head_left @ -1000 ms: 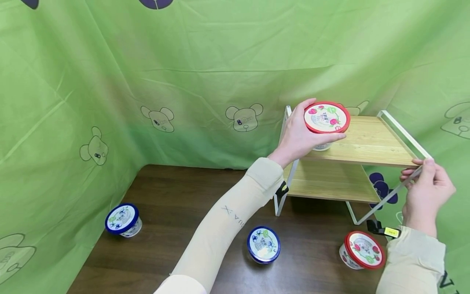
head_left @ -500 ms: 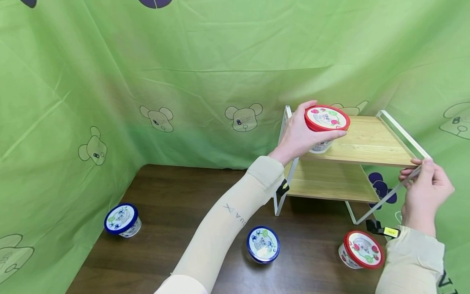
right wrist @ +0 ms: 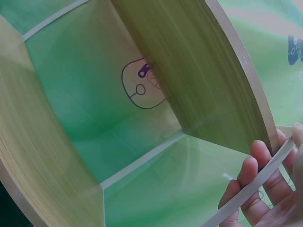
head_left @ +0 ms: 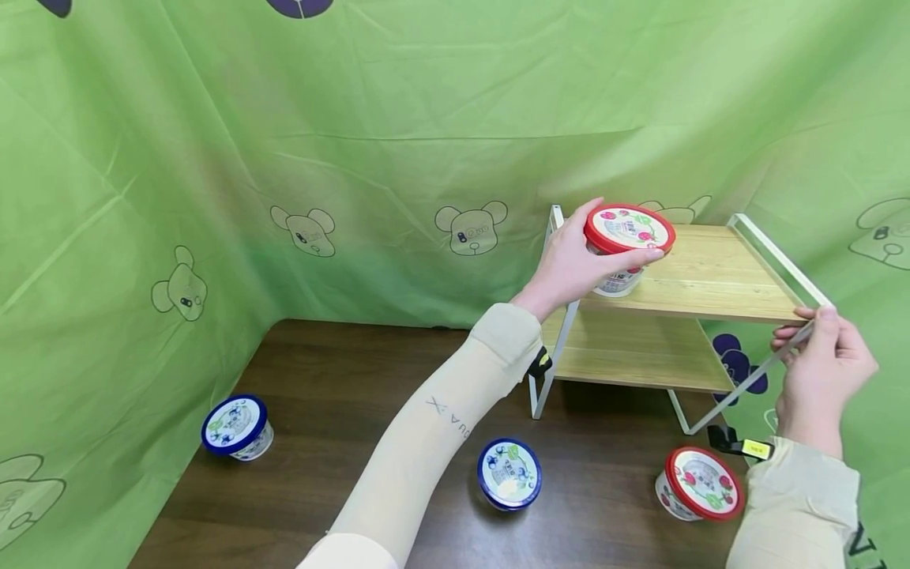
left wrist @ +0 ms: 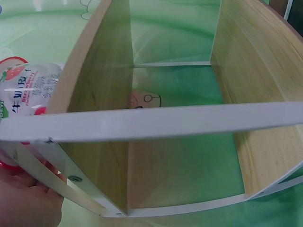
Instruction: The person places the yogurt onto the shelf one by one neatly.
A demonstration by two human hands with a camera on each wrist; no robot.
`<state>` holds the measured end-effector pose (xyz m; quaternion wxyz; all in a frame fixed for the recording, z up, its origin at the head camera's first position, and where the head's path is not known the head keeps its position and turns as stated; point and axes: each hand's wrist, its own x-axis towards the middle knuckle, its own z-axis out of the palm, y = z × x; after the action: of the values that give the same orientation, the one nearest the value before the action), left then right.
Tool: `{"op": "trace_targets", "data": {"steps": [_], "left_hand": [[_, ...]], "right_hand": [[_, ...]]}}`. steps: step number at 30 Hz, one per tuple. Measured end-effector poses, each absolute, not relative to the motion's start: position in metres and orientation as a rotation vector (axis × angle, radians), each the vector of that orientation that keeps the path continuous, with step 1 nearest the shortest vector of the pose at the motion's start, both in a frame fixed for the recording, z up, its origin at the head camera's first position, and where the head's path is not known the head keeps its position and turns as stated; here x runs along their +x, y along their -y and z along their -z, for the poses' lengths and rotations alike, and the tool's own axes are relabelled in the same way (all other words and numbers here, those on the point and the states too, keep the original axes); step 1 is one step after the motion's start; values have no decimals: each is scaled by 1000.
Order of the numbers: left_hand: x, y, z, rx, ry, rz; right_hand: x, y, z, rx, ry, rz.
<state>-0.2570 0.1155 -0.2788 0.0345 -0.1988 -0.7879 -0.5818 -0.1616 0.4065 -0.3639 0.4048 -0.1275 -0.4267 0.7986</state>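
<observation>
My left hand grips a white tub with a red lid, thumb along the front and fingers behind. The tub is upright at the left end of the top shelf of a two-tier rack. In the left wrist view, the printed side of the tub shows beside the shelf board. My right hand pinches the white metal frame at the rack's front right corner. Its fingers curl around the bar in the right wrist view.
On the dark wooden table stand a blue-lidded tub in the middle, another blue-lidded tub at left, and a red-lidded tub by the right sleeve. The lower shelf lies beneath. A green cloth hangs behind.
My left hand has lowered the red-lidded tub slightly onto the top shelf and shifted it a little left. The right hand stays on the rack's frame.
</observation>
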Motion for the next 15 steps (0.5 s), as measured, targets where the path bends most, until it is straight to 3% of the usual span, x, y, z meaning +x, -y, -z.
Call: {"op": "trace_targets", "data": {"steps": [15], "left_hand": [[-260,-111,281,-577,2444,1671]], "right_hand": [[-161,-405,362,-336,1063,-2031]]}}
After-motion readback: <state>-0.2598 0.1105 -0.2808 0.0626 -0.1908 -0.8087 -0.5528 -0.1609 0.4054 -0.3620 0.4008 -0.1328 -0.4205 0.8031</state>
